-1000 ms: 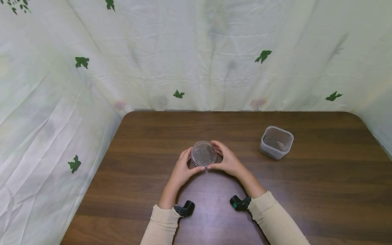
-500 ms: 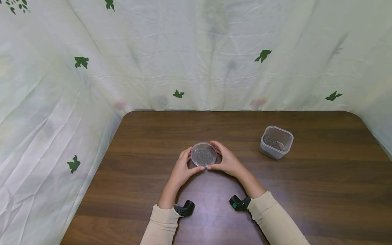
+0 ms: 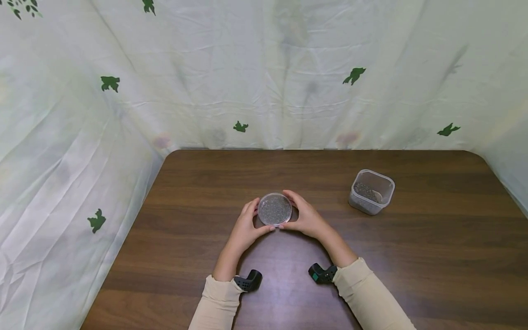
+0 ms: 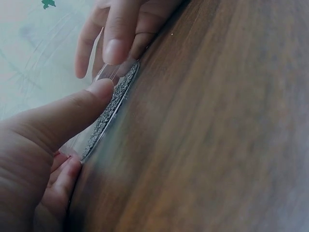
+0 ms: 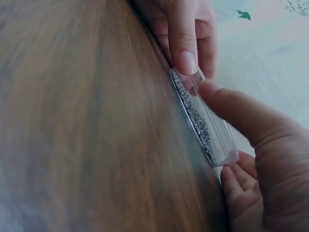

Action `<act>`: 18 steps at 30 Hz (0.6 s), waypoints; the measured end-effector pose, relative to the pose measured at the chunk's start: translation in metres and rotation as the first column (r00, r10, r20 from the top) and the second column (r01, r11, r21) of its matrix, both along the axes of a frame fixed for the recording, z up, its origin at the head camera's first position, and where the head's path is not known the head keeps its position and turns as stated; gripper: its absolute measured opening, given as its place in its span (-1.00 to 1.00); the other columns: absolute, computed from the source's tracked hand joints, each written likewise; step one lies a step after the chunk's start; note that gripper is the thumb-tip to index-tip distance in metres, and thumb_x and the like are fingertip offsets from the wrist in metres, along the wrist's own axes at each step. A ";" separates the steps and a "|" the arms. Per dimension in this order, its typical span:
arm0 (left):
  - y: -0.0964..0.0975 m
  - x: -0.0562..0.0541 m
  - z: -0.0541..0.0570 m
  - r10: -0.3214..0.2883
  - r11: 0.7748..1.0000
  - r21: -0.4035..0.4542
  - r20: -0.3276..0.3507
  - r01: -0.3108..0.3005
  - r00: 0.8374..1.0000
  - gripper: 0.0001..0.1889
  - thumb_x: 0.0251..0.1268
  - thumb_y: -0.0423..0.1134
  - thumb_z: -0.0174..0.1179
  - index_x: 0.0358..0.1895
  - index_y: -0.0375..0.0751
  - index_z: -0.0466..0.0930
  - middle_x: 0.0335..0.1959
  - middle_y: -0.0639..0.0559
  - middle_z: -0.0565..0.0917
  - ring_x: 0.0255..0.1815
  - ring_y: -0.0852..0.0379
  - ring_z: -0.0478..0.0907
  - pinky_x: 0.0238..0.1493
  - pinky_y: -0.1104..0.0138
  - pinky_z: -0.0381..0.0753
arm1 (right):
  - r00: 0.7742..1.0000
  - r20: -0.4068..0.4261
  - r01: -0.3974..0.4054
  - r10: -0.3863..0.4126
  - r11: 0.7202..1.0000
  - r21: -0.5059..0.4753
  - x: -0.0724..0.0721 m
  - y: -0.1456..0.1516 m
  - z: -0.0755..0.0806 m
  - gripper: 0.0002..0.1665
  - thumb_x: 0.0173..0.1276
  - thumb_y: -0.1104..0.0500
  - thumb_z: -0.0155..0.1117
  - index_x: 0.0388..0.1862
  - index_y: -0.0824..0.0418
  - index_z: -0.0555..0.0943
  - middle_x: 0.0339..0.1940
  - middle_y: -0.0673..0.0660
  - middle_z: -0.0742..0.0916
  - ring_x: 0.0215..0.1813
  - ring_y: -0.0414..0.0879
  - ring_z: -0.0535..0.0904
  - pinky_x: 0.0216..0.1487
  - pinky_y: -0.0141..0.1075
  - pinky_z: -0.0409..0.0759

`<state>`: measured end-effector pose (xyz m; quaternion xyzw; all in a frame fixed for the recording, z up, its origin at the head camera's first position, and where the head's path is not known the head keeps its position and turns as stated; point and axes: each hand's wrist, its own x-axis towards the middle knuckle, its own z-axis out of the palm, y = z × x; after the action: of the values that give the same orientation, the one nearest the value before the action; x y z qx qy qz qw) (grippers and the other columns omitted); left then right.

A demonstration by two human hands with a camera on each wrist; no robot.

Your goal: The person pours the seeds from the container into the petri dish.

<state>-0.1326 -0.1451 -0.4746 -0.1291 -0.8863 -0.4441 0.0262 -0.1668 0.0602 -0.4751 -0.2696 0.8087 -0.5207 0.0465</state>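
A round, clear petri dish (image 3: 274, 209) sits on the wooden table with its lid on. Grey-black grains (image 5: 195, 116) form a thin layer in its bottom, seen side-on in both wrist views. My left hand (image 3: 243, 233) grips the dish from the left, thumb at the near side and fingers curved round the far left edge. On the opposite side, my right hand (image 3: 308, 221) grips it the same way. The two thumb tips come close together at the near rim. Seen in the left wrist view, the left thumb (image 4: 72, 113) presses against the clear side wall.
To the right and farther back stands a clear plastic tub (image 3: 372, 192) with more dark grains and a pale piece inside. The brown table (image 3: 198, 183) ends at a white cloth backdrop (image 3: 264, 68) with green leaf shapes.
The lid, offset toward the far side a second ago, now lies in line with the dish, lower and level. Both hands keep nearly the same place and grip.
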 end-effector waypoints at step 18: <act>0.001 0.000 0.005 0.050 0.999 -0.010 -0.106 -0.051 0.993 -0.15 0.11 -0.04 0.23 0.38 -0.27 -0.03 0.36 -0.19 0.08 0.32 -0.11 0.05 0.26 0.05 0.05 | 0.981 -0.062 0.181 -0.182 0.983 -0.008 0.011 0.016 0.020 -0.29 0.37 -0.04 0.00 0.42 0.05 0.04 0.39 0.09 0.19 0.37 -0.01 0.05 0.28 -0.03 0.05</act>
<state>-0.1324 -0.1445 -0.4700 -0.1301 -0.8894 -0.4303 0.0834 -0.1557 0.0759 -0.4546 -0.2110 0.8304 -0.5149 -0.0270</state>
